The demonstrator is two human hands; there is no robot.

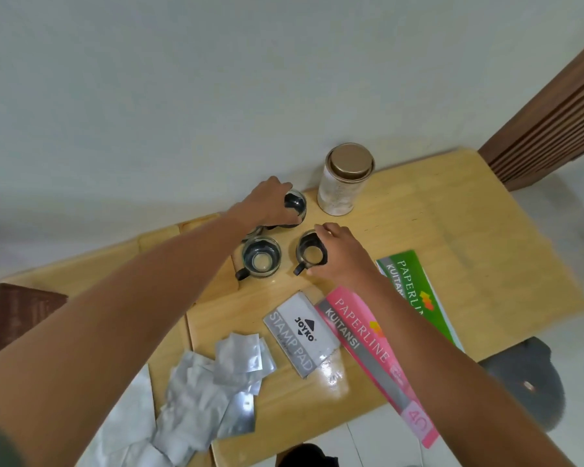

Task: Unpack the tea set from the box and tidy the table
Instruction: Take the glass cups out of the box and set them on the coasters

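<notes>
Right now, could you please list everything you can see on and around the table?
Glass cups: at least three, clear with black handles, far middle of the table.
Canister: one, pale with gold lid, beyond the cups.
Stamp pad box: one, grey-white, centre.
Pink receipt book: one, right of the box.
Green receipt book: one, further right.
Silver foil wrappers: a pile, near left edge.
Table: one, light wood.
Left hand: on the far cup.
Right hand: on the right cup.
</notes>
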